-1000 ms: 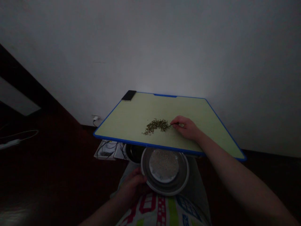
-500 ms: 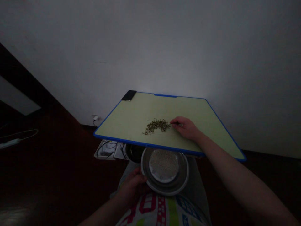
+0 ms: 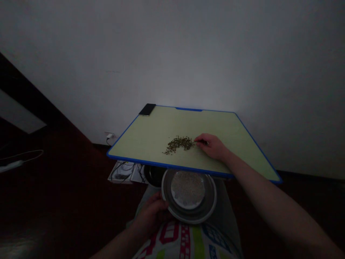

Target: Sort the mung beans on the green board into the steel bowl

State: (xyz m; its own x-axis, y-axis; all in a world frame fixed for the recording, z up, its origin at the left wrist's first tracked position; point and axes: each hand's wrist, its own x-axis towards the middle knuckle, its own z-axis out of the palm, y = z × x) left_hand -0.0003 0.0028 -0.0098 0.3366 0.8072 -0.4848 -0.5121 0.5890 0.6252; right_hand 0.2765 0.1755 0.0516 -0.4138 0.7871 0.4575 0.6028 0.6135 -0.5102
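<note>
Against a pale wall [image 3: 188,54], dark bits [image 3: 176,144] are spread toward the near edge of the table [image 3: 215,124], within reach of the right hand [image 3: 212,146], fingertips pinched together, while the bowl [image 3: 209,201] is clasped below by the left hand [image 3: 151,213], seemingly for steadiness.

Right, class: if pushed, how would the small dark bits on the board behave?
The dark bits would probably spread rather than move together, since they lie loose. Each looks tiny, so likely light. They may slide easily, as the board looks flat and smooth.
</note>
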